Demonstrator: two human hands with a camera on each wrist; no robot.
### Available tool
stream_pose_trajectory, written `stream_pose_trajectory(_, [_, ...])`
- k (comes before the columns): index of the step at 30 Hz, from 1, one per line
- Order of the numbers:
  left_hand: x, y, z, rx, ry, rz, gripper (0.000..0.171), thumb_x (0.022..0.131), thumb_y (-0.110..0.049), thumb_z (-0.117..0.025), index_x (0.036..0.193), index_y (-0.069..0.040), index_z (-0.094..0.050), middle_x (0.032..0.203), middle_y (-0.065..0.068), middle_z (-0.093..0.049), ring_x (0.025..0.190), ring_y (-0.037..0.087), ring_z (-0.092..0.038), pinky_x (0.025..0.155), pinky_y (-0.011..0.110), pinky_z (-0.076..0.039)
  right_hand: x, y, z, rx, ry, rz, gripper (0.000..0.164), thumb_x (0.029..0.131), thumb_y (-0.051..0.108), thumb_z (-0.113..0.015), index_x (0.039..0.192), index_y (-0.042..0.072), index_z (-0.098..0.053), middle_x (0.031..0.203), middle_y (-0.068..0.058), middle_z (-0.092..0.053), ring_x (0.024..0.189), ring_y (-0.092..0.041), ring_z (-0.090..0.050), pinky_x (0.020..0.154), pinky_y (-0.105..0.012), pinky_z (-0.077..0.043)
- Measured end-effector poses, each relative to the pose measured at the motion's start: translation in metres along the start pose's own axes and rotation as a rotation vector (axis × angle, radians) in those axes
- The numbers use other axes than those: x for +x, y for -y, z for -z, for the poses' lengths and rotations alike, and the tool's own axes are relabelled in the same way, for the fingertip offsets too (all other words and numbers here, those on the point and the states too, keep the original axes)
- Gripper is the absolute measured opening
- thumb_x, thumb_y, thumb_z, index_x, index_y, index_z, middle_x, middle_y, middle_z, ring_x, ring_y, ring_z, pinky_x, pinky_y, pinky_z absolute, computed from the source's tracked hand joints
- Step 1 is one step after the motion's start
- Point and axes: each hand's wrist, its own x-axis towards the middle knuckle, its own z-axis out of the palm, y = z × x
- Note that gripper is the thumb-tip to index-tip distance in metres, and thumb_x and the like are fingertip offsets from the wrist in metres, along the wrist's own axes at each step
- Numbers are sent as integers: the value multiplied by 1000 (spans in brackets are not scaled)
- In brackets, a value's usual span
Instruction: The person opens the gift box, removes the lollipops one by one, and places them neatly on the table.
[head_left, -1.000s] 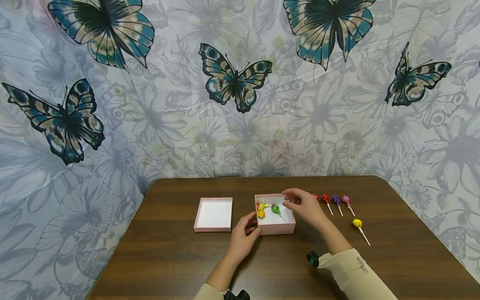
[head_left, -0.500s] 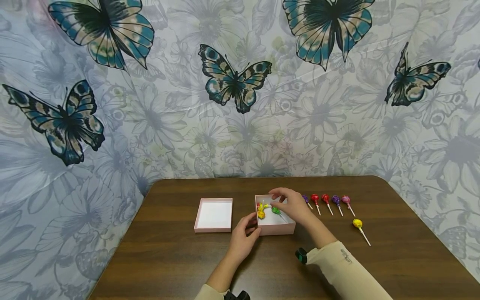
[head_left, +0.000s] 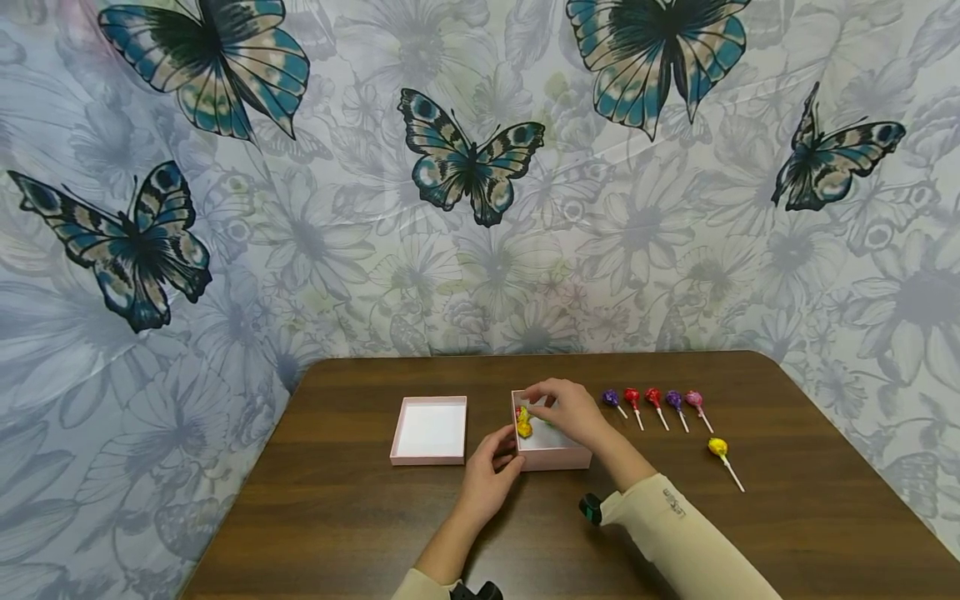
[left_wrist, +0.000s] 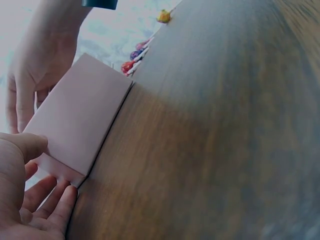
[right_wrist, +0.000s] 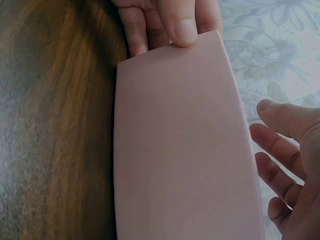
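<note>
My left grip clamps the pink box on the tabletop; my right grip, digits apart, is over it — slack left hold plus a bump could slide it, jostling the yellow lollipop inside.

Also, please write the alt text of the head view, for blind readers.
A person's left hand holds a corner of an open pink box while the right hand hovers over it, near a yellow lollipop inside. On the brown table, a pink lid lies to the left and six lollipops to the right.
</note>
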Motion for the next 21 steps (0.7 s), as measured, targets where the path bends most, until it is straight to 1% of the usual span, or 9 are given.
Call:
stream_pose_trajectory(4, [0, -1, 0, -2, 0, -2, 47, 93, -10, -69, 138, -4, -56, 133, 16, -60, 122, 33, -60, 100, 40, -56, 0, -3, 1, -47, -7, 0, 17, 89, 19, -75, 106, 19, -77, 96, 3, -74, 77, -8, -58, 63, -24, -47])
stream_pose_trajectory(10, [1, -1, 0, -6, -3, 6, 47, 93, -10, -69, 138, -6, -57, 133, 15, -61, 123, 33, -60, 100, 40, -56, -2, -9, 1, -97, -6, -32, 11, 88, 22, -76, 99, 22, -78, 90, 5, -75, 71, -6, -56, 60, -21, -45])
stream_pose_trajectory(15, [1, 0, 0, -17, -2, 10, 47, 93, -10, -70, 138, -8, -57, 132, 15, -61, 123, 33, -60, 101, 41, -56, -6, -11, 0, -87, -7, -40, 9, 89, 20, -75, 97, 20, -78, 86, 4, -75, 72, -7, -57, 59, -22, -46])
stream_pose_trajectory(18, [1, 0, 0, -14, -2, 16, 47, 92, -10, -70, 138, -8, -57, 132, 14, -61, 123, 32, -60, 101, 40, -56, -9, -12, 0, -65, -17, -25, 8, 89, 18, -74, 96, 17, -78, 84, 5, -73, 72, -7, -57, 59, -22, -46])
stream_pose_trajectory(21, [0, 0, 0, -6, -3, 20, 47, 92, -10, -70, 138, -8, -57, 132, 14, -61, 123, 32, -60, 100, 39, -56, -12, -14, 0, -53, -42, -10, 6, 89, 17, -74, 94, 17, -77, 84, 6, -73, 73, -6, -59, 61, -21, -48])
